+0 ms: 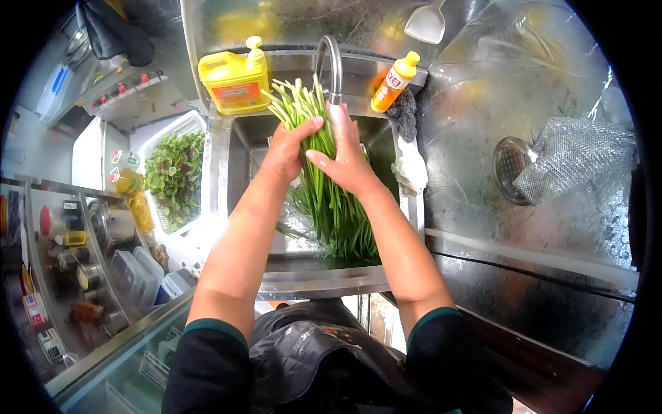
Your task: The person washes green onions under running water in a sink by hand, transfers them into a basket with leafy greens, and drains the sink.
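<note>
A big bunch of garlic chives (324,200) is held over the metal sink (238,172), pale stem ends toward the tap and green leaves hanging down into the basin. My left hand (284,148) is closed around the bunch near the stem ends, its thumb lying across them. On the other side, my right hand (348,155) lies against the stems with its fingers stretched out and its thumb apart. Water from the curved tap (336,62) appears to run over the right fingers. Some leaves are hidden behind the right wrist.
Behind the sink stand a yellow pump jug (236,79) and a yellow bottle (395,83). A dark scrubber (403,110) and white cloth (410,168) lie at the right rim. Leafy greens fill a white basket (155,148) at left. A strainer (512,169) lies far right.
</note>
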`<state>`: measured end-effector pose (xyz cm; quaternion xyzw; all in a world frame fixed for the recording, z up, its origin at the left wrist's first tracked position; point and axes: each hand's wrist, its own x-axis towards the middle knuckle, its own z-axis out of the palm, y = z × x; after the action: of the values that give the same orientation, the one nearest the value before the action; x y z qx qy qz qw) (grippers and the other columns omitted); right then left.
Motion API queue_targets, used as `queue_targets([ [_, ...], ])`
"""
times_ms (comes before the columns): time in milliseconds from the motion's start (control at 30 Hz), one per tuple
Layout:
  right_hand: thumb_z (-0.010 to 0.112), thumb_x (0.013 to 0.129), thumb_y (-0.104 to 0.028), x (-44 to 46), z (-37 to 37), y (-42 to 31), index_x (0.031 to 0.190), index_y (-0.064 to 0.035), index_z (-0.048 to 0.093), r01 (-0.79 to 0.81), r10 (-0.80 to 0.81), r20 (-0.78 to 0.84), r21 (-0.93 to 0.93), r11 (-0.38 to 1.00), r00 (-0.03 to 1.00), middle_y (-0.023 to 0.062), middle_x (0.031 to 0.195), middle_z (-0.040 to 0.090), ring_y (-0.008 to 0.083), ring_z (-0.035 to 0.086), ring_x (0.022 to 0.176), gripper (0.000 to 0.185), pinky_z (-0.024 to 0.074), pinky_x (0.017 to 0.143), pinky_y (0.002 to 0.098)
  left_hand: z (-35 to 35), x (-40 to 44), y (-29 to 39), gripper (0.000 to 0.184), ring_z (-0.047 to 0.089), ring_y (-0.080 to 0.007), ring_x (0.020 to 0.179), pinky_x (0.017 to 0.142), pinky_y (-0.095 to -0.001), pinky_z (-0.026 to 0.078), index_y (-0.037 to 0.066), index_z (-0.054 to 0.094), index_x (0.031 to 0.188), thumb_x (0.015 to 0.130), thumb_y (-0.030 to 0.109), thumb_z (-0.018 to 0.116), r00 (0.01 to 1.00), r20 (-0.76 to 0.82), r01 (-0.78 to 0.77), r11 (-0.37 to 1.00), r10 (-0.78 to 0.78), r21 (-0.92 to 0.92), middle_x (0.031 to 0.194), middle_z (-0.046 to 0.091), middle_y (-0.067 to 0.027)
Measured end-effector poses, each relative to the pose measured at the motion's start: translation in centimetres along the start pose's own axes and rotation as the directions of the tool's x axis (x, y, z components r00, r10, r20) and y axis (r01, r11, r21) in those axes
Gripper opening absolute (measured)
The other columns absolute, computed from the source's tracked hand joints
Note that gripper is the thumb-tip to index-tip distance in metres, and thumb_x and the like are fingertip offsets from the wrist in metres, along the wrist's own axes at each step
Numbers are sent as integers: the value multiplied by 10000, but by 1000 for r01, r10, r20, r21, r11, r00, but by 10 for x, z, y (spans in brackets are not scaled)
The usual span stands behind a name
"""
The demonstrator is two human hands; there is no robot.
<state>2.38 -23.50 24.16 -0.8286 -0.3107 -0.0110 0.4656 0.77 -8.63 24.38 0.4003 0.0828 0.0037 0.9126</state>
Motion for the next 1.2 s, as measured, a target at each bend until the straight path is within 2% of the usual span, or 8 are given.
queue_targets([
  [67, 772, 798, -298, -9, 12, 23, 1515, 3, 186, -28, 91, -107, 485, 874, 990, 226, 1565, 243, 332, 159, 1496, 974, 191, 1188, 428, -4, 6, 3, 330, 648, -191, 926, 820, -349, 532, 30, 600, 1155, 848, 80, 708, 999, -33, 4, 1000, -5, -28, 1037, 661, -60],
  [233, 792, 801, -267, -11, 5, 22, 1400, -19, 441, -369, 286, 235, 540, 756, 929, 130, 1255, 595, 216, 569, 1145, 738, 419, 1015, 357, 1, 14, 2, 412, 646, -190, 890, 759, -352, 550, 30, 538, 1212, 861, 146, 722, 999, -9, 30, 995, -31, -96, 1018, 639, -68],
  [367, 795, 789, -280, -2, 5, 42, 1236, -23, 586, -518, 475, 226, 516, 683, 851, 100, 1076, 674, 202, 636, 983, 556, 489, 878, 328, -2, 30, -18, 703, 541, -239, 1147, 981, -407, 456, 80, 400, 1410, 868, 365, 744, 991, -98, -77, 987, 91, 144, 1269, 544, -101],
  [467, 790, 793, -291, 11, 1, 70, 1201, -6, 601, -476, 399, 273, 342, 810, 875, 119, 1090, 675, 203, 631, 1001, 533, 485, 889, 334, -3, 9, -23, 719, 508, -259, 1200, 1008, -448, 424, 74, 382, 1430, 876, 364, 737, 968, -213, 206, 914, -137, 350, 1305, 530, -109],
  [733, 728, 886, -232, 27, -43, 55, 1324, 13, 512, -662, 322, 607, 492, 565, 726, 92, 1212, 624, 175, 578, 1112, 546, 456, 980, 347, -46, 17, -25, 413, 607, -257, 1116, 960, -474, 493, 98, 514, 1301, 926, 170, 673, 947, 56, 320, 947, -318, -34, 1225, 624, -97],
  [900, 663, 913, -195, 42, -60, 57, 1300, 0, 535, -739, 368, 651, 492, 460, 663, 88, 1166, 642, 196, 595, 1090, 452, 461, 976, 354, -45, 26, -1, 446, 603, -236, 1139, 983, -419, 489, 28, 492, 1343, 936, 146, 631, 913, 225, 333, 940, -341, 76, 1228, 627, -109],
  [1033, 688, 865, -202, 38, -22, 95, 1331, 30, 470, -202, 224, 384, -97, 975, 896, 146, 1232, 600, 228, 557, 1142, 564, 411, 1024, 346, -15, 29, -16, 716, 572, -221, 1156, 991, -388, 468, 19, 346, 1440, 869, 194, 742, 974, 53, 184, 904, -221, 387, 1289, 570, -122],
  [1200, 743, 832, -192, 28, -47, 50, 1402, 6, 398, -331, 247, 351, 200, 922, 903, 128, 1294, 563, 211, 530, 1177, 695, 393, 1048, 345, -25, 35, 1, 681, 574, -214, 1154, 981, -376, 484, 25, 394, 1433, 852, 119, 735, 954, 147, 194, 913, -261, 359, 1275, 597, -127],
])
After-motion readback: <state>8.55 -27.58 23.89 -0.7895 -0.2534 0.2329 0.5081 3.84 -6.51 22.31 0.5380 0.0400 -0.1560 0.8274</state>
